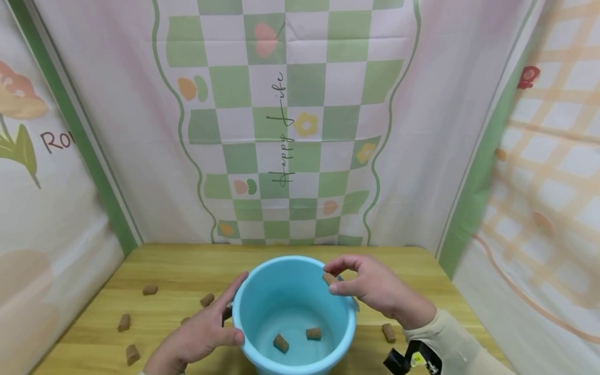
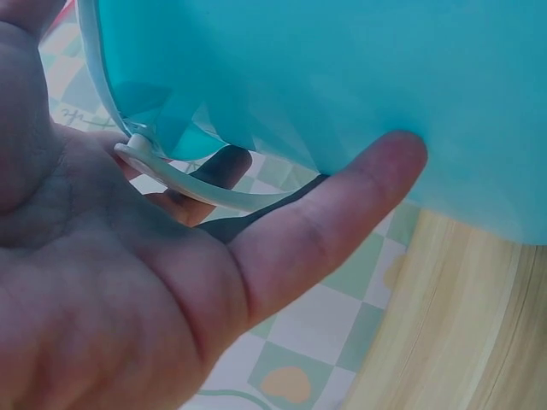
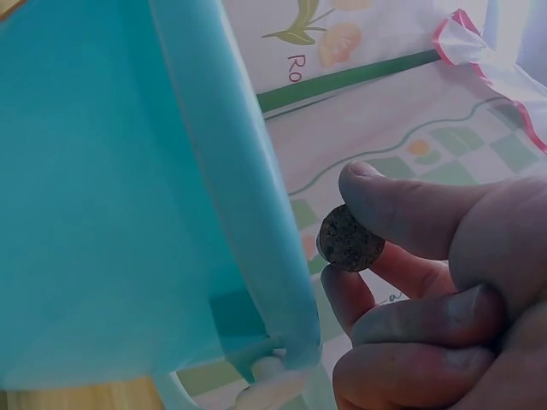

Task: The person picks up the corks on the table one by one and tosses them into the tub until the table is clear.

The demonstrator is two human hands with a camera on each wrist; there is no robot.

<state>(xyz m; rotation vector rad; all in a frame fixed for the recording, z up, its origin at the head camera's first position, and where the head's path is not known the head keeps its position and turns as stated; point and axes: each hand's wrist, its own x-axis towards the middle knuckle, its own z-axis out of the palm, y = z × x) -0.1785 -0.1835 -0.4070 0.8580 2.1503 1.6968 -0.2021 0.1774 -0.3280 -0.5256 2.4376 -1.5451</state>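
At the rim of the blue bucket [image 1: 300, 284], my right hand [image 1: 375, 286] pinches 1 cork stopper [image 3: 350, 241], likely light, firm and best gripped round its curved side, while my left hand [image 1: 203, 330] touches the bucket, fingers extended.

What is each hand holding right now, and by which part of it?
The right hand pinches a small brown cork cylinder by its curved side, between thumb and fingers. The left hand rests against the outer wall of a round light-blue plastic bucket.
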